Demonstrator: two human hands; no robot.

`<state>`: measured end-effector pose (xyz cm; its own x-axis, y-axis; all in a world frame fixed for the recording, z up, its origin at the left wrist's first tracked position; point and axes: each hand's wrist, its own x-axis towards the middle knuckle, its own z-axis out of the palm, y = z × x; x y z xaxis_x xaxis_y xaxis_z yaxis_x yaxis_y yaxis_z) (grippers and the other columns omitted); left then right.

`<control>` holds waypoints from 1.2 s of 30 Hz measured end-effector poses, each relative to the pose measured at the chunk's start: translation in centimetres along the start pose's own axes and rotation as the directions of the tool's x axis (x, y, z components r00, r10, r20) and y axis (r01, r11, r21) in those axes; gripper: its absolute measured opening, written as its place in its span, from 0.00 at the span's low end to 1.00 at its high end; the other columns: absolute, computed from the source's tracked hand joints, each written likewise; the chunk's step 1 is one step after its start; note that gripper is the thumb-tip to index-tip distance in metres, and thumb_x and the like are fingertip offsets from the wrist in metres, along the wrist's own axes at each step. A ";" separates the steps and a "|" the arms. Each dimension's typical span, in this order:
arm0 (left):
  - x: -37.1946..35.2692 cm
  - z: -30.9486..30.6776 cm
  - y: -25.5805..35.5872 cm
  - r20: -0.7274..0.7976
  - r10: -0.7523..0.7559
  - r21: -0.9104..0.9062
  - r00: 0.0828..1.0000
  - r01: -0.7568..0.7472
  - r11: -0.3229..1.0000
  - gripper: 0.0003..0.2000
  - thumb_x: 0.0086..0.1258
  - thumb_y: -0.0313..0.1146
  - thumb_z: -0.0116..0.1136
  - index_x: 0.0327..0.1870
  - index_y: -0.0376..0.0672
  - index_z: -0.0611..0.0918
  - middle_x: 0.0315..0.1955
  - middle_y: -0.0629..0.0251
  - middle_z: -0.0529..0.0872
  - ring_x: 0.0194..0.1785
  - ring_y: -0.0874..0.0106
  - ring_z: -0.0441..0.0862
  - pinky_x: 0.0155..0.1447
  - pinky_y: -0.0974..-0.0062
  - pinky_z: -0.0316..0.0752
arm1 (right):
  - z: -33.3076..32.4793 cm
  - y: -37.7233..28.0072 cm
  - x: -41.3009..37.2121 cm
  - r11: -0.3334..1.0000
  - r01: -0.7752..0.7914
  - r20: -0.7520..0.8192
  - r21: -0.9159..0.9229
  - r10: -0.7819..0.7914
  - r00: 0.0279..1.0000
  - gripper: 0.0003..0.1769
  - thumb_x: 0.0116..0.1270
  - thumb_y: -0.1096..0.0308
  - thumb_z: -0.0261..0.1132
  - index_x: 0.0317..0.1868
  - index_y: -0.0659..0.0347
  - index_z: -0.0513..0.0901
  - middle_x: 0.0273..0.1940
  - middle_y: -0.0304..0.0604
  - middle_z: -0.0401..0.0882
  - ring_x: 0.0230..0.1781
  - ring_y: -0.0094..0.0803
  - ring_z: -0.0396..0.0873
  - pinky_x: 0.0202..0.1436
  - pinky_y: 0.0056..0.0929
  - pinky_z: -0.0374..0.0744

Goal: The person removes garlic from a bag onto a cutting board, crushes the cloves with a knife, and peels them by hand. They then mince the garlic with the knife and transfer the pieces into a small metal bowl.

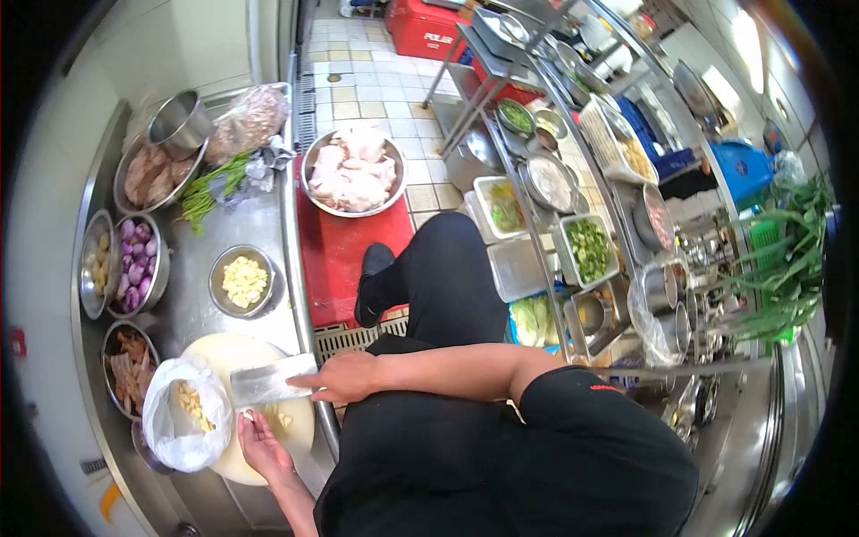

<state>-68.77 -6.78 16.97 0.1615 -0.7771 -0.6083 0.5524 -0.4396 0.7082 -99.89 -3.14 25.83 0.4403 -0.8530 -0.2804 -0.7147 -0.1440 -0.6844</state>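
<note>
My right hand (347, 376) grips a cleaver (268, 379), its broad blade lying over the round cutting board (219, 347). Palm up beside the blade, my left hand (262, 445) has its fingers curled, with a small pale piece, seemingly a garlic clove (248, 414), at the fingertips. Partly under that hand, more pale pieces lie on the board. A white plastic bag (161, 421) stands open at the board's left edge, with peeled garlic cloves (193, 404) inside. Beyond the board is a steel bowl (217, 291) of pale yellow cloves (244, 281).
Along the wall stand bowls of purple onions (136, 267), brownish pieces (131, 362) and meat (152, 179). Green stalks (210, 192) lie on the steel counter (192, 234). A large bowl of raw chicken (355, 170) rests on a red surface (335, 268). Behind me are loaded racks.
</note>
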 end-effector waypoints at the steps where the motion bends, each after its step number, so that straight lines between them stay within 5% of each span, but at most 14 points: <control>1: 0.0 -0.1 0.2 0.027 0.039 0.067 0.999 -0.041 0.997 0.21 0.85 0.27 0.59 0.75 0.33 0.78 0.64 0.57 0.86 0.66 0.64 0.84 0.72 0.65 0.81 | -0.1 0.3 -0.2 0.999 -0.039 -0.029 0.020 0.039 0.999 0.38 0.84 0.48 0.63 0.88 0.43 0.65 0.41 0.64 0.89 0.43 0.66 0.88 0.49 0.62 0.83; 5: -0.2 -0.5 -0.1 0.071 0.282 0.538 0.957 -0.275 0.797 0.18 0.82 0.25 0.63 0.70 0.34 0.84 0.62 0.56 0.90 0.63 0.66 0.88 0.70 0.68 0.81 | 0.3 0.9 -0.4 0.971 -0.102 0.033 0.217 0.098 0.995 0.43 0.78 0.51 0.65 0.88 0.54 0.64 0.53 0.70 0.88 0.54 0.67 0.87 0.60 0.59 0.84; 6: 1.0 -1.6 -0.7 0.227 0.343 0.579 0.911 -0.410 0.705 0.16 0.80 0.24 0.66 0.65 0.33 0.88 0.58 0.55 0.93 0.61 0.65 0.90 0.69 0.68 0.81 | 2.0 2.4 -0.3 0.973 -0.038 -0.076 0.227 0.056 0.996 0.43 0.76 0.55 0.64 0.88 0.53 0.64 0.54 0.69 0.88 0.55 0.66 0.88 0.63 0.57 0.84; 8: -1.1 -0.3 0.6 0.316 0.452 0.740 0.834 -0.515 0.433 0.12 0.77 0.25 0.69 0.58 0.35 0.92 0.53 0.57 0.96 0.60 0.67 0.91 0.69 0.68 0.82 | 3.5 4.2 0.2 1.000 -0.007 -0.220 -0.026 0.001 0.976 0.40 0.74 0.60 0.66 0.86 0.50 0.70 0.61 0.67 0.87 0.59 0.62 0.89 0.66 0.51 0.84; 10: -1.8 -0.7 0.5 0.212 0.428 0.669 0.879 -0.449 0.592 0.12 0.76 0.26 0.71 0.57 0.36 0.93 0.52 0.58 0.97 0.57 0.69 0.93 0.67 0.71 0.82 | 1.9 2.9 0.7 0.975 0.020 -0.216 0.221 0.029 0.976 0.39 0.74 0.61 0.67 0.85 0.51 0.72 0.55 0.68 0.88 0.52 0.60 0.91 0.62 0.50 0.85; 11: -2.4 -0.9 0.9 0.164 0.384 0.628 0.909 -0.396 0.670 0.12 0.75 0.25 0.71 0.57 0.36 0.93 0.52 0.58 0.97 0.56 0.69 0.93 0.66 0.71 0.82 | -0.5 0.1 0.6 0.948 -0.203 -0.029 0.246 0.217 0.976 0.39 0.74 0.61 0.66 0.85 0.52 0.72 0.49 0.68 0.89 0.48 0.62 0.91 0.58 0.51 0.85; 14: -3.5 -2.7 1.5 0.137 0.383 0.715 0.913 -0.359 0.600 0.11 0.76 0.26 0.71 0.56 0.36 0.93 0.51 0.58 0.97 0.56 0.68 0.93 0.65 0.72 0.83 | -0.5 -1.2 1.4 0.974 -0.215 -0.002 0.066 0.216 0.976 0.38 0.75 0.61 0.66 0.85 0.50 0.72 0.44 0.68 0.89 0.44 0.63 0.90 0.54 0.56 0.84; 19: -2.3 -6.1 0.7 0.390 0.553 0.789 0.736 -0.577 0.211 0.17 0.80 0.27 0.62 0.66 0.36 0.87 0.62 0.49 0.90 0.67 0.54 0.87 0.75 0.61 0.78 | 2.5 -2.1 1.6 0.995 -0.081 0.077 -0.065 0.086 0.993 0.37 0.75 0.60 0.66 0.84 0.47 0.72 0.45 0.69 0.89 0.47 0.67 0.88 0.56 0.60 0.82; 23: 1.6 -4.4 0.7 0.676 0.466 0.650 0.571 -0.760 -0.010 0.24 0.83 0.28 0.53 0.77 0.34 0.77 0.76 0.45 0.79 0.80 0.47 0.73 0.86 0.54 0.66 | 1.9 -3.7 0.0 0.992 -0.126 0.155 0.010 0.123 0.980 0.34 0.77 0.59 0.65 0.82 0.47 0.76 0.51 0.69 0.89 0.51 0.68 0.87 0.58 0.61 0.82; 24: 2.2 -3.7 0.8 0.692 0.450 0.642 0.565 -0.767 -0.023 0.24 0.84 0.30 0.52 0.78 0.34 0.76 0.77 0.45 0.78 0.82 0.47 0.70 0.87 0.55 0.63 | 3.6 -1.3 -0.4 0.995 0.085 -0.065 0.059 -0.081 0.995 0.30 0.80 0.61 0.63 0.81 0.50 0.77 0.48 0.62 0.90 0.46 0.58 0.90 0.53 0.54 0.85; 27: 2.8 -2.1 0.9 0.739 0.395 0.626 0.546 -0.774 -0.099 0.24 0.86 0.34 0.50 0.78 0.34 0.76 0.79 0.45 0.76 0.85 0.47 0.65 0.89 0.55 0.58 | 2.3 -0.9 -1.4 0.894 -0.157 0.000 0.419 0.173 0.985 0.29 0.83 0.68 0.59 0.82 0.54 0.76 0.41 0.40 0.89 0.31 0.29 0.85 0.39 0.31 0.85; 29: 3.1 -2.1 0.4 0.759 0.359 0.628 0.543 -0.757 -0.183 0.24 0.87 0.36 0.48 0.77 0.34 0.77 0.78 0.45 0.77 0.86 0.48 0.63 0.90 0.55 0.56 | 1.8 -0.3 -1.7 0.832 -0.237 0.037 0.502 0.254 0.967 0.26 0.85 0.69 0.57 0.79 0.56 0.77 0.38 0.37 0.87 0.27 0.24 0.81 0.34 0.28 0.81; 32: 1.8 -3.0 0.6 0.799 0.219 0.598 0.560 -0.779 -0.188 0.23 0.86 0.35 0.51 0.76 0.35 0.78 0.77 0.48 0.78 0.85 0.48 0.65 0.89 0.54 0.59 | 1.8 1.6 -1.9 0.713 -0.361 0.148 0.601 0.345 0.927 0.25 0.86 0.69 0.54 0.79 0.56 0.76 0.34 0.38 0.84 0.24 0.22 0.78 0.28 0.24 0.78; 36: -1.3 -5.6 0.7 0.797 0.171 0.570 0.580 -0.815 0.105 0.26 0.80 0.38 0.63 0.76 0.37 0.79 0.76 0.47 0.78 0.83 0.43 0.67 0.87 0.51 0.63 | 3.1 3.6 -2.2 0.543 -0.419 0.257 0.727 0.351 0.900 0.22 0.87 0.68 0.53 0.75 0.59 0.76 0.32 0.40 0.84 0.20 0.24 0.77 0.24 0.26 0.77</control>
<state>-64.03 -3.53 16.22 -0.4637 -0.8844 0.0539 -0.5396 0.3302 0.7745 -101.72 -0.25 21.85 0.2850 -0.6898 -0.6656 -0.1775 0.6444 -0.7438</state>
